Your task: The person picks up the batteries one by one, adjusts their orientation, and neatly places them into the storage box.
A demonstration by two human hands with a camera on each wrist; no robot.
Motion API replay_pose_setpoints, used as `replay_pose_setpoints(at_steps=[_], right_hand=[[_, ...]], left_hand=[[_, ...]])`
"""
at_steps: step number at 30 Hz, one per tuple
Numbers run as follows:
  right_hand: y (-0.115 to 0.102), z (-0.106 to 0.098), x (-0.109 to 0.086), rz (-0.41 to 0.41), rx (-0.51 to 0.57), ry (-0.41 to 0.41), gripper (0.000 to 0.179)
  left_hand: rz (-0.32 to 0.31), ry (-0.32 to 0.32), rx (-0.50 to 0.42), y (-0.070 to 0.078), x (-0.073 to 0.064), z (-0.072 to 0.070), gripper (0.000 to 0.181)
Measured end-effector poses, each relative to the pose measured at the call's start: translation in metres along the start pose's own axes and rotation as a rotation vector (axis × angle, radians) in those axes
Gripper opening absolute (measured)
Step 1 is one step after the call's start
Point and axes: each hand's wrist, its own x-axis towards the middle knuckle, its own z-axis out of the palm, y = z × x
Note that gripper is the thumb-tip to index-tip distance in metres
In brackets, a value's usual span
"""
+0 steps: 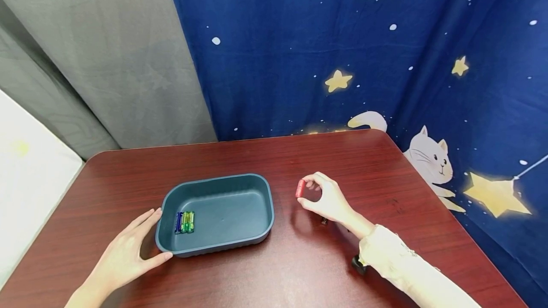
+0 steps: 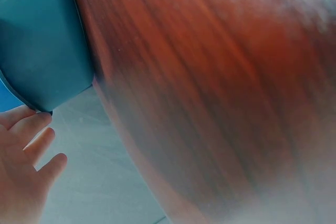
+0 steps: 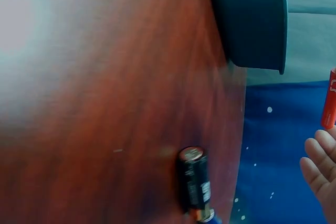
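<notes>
Hands apart, the right hand (image 1: 328, 201) pinches a small red cylindrical battery (image 1: 300, 188) above the table; the left hand's straight fingers (image 1: 147, 220) touch the blue-grey, rounded rectangular plastic-looking tray (image 1: 233, 217) between them. Best keep that pinch light, the tray steady, and the right sleeve (image 1: 398, 258) clear of the black cylinder (image 1: 358, 264) below it.

Blue star-print curtain (image 1: 278, 37) beside grey curtain (image 1: 107, 51), behind reddish-brown table (image 1: 222, 279).
</notes>
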Motion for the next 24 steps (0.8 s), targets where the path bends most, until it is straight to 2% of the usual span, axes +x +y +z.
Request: replay_pose_setpoints(at_steps=[7, 13, 20, 24], right_hand=[[-0.007, 0.009, 0.022, -0.024, -0.006, -0.019, 0.038], [-0.02, 0.019, 0.042, -0.076, -0.001, -0.057, 0.04], [-0.036, 0.036, 0.056, -0.088, -0.03, -0.122, 0.042], [-0.045, 0.051, 0.063, -0.161, -0.062, -0.157, 0.041]], left_hand=[[-0.029, -0.029, 0.002, 0.001, 0.0, 0.0, 0.09], [-0.041, -0.037, 0.004, 0.001, 0.0, -0.002, 0.09], [-0.015, -0.019, -0.002, 0.0, 0.001, 0.0, 0.091], [-0.01, -0.019, -0.001, 0.0, 0.001, 0.0, 0.091]])
